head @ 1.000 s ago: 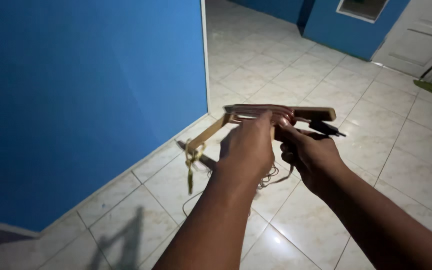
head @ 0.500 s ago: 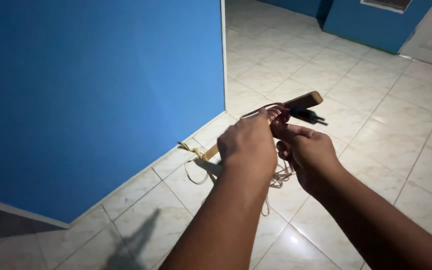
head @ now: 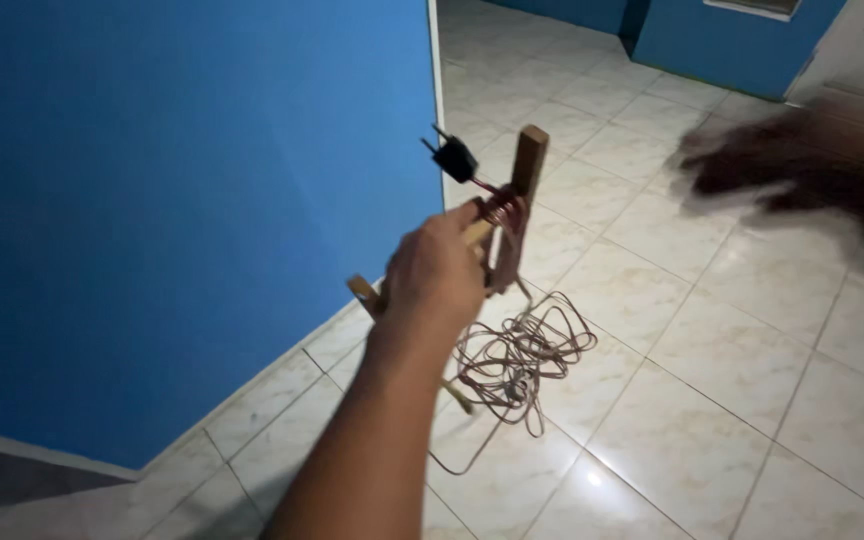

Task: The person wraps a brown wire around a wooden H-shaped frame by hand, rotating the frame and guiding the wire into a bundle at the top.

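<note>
My left hand [head: 434, 272] grips a small wooden frame [head: 529, 160], held upright in front of me. Reddish cord is wound round the frame near my fingers, and a black plug [head: 452, 156] sticks out from it toward the blue wall. More of the reddish cord [head: 517, 355] hangs down from the frame in a loose tangle over the floor tiles. My right hand [head: 787, 170] is away at the upper right, blurred by motion, apart from the frame, and I cannot see whether its fingers are open.
A blue wall [head: 182, 200] fills the left side, ending at a white corner edge [head: 433, 90]. Pale glossy floor tiles [head: 712, 400] stretch ahead. More blue wall and a white door [head: 857, 45] stand at the far end.
My right hand has let go of the frame and swung off to the upper right. My left hand has turned the frame upright, the plug now points left, and cord has dropped in loose loops.
</note>
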